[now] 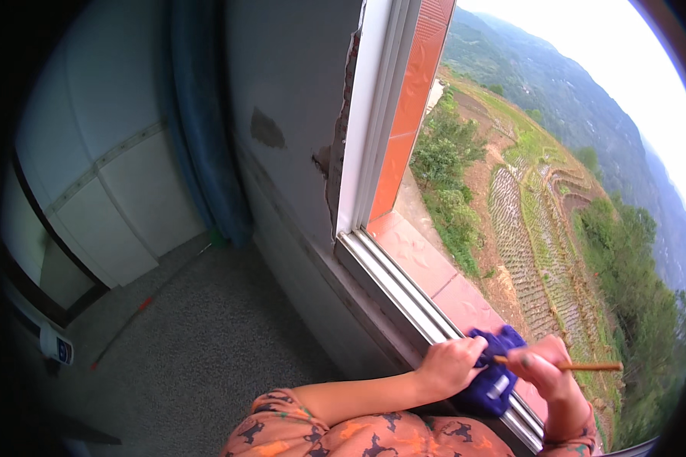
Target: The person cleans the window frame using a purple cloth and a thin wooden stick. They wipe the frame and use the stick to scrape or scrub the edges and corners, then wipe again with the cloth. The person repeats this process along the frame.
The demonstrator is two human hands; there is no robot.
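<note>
A purple cloth (491, 391) with a small white tag lies over the metal window track (400, 288). My left hand (450, 365) grips the cloth's near side above the track. Just to the right, my right hand (543, 365) holds a thin brown wooden stick (594, 367), one end pointing at the cloth and the other sticking out to the right. Both hands are close together at the open window. The stick's tip by the cloth is partly hidden.
Pink tiles (417, 251) form the outer sill, with terraced fields far below. The white window frame (369, 125) rises beside broken wall plaster. A blue curtain (203, 125) hangs at the left. On the grey floor are a thin rod (123, 331) and a white container (56, 344).
</note>
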